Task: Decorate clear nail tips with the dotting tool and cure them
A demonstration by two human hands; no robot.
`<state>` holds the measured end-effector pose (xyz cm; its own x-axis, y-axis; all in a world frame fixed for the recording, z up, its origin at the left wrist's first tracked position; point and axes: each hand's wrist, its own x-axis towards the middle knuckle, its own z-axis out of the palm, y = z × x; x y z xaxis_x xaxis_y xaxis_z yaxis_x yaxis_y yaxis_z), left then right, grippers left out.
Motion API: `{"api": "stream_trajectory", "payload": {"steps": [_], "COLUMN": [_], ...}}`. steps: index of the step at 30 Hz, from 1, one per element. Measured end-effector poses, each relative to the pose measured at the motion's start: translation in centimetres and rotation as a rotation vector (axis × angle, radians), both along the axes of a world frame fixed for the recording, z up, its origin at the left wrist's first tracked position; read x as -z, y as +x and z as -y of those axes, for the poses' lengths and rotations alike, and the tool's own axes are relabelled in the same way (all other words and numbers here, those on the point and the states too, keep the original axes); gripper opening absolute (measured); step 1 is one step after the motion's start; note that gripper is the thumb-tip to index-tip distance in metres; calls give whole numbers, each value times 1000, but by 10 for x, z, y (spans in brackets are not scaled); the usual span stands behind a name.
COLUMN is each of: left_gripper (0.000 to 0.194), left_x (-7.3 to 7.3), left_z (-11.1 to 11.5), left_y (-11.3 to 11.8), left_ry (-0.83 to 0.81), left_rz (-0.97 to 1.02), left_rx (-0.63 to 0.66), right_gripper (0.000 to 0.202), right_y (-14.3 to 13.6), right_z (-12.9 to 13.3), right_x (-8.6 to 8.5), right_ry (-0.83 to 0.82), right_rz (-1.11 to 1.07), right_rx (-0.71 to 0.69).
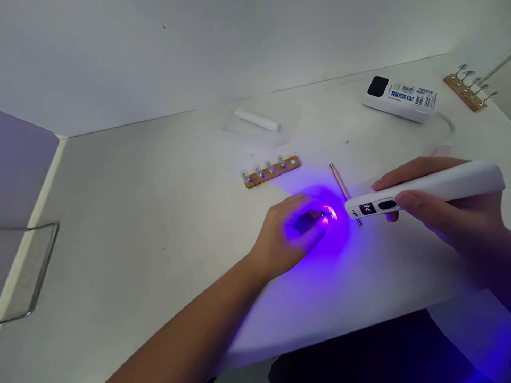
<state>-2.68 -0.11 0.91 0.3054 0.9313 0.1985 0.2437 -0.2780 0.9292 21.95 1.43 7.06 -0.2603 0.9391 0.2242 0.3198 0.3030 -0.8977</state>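
My right hand (435, 202) is wrapped round a white handheld lamp (439, 183) with a small lit display, its thumb beside the dark button. Violet light from the lamp's left end falls on my left hand (293, 229). The thumb and fingertips of that hand pinch a small nail tip (330, 214), which glows pink and violet; its exact shape is hard to make out. Under the lamp's end lies a thin pink pen-like tool (341, 183) with metal ends. Behind my left hand, a wooden strip (273, 173) bears several clear nail tips.
A white tube (257, 121) lies towards the back of the white table (139, 213). At the back right are a white device (401, 99) with a dark panel and another wooden strip (465, 93) with nail tips. A metal bar (43, 268) stands at the left.
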Motion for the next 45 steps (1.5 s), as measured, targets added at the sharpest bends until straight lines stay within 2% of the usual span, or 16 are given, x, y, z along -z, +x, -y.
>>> {"api": "stream_trajectory", "payload": {"steps": [7,16,23,36,45], "left_gripper": [11,11,11,12,11], "left_x": [-1,-1,1,1,2], "left_z": [-1,-1,-1,-1,-1], "left_y": [1,1,0,0,0], "left_ry": [12,8,-2,15,14], "left_rz": [15,18,30,38,38], "left_rx": [15,12,18,23,26], "right_gripper": [5,14,8,9,8], "right_y": [-1,1,0,1,3], "right_z": [0,0,0,1,-1], "right_x": [-2,0,-1,-1,2], "right_ry": [-20,29,5,37,42], "right_rz": [-27,33,-15,4,-55], "right_rx": [-37,20,-24,-14,-81]}}
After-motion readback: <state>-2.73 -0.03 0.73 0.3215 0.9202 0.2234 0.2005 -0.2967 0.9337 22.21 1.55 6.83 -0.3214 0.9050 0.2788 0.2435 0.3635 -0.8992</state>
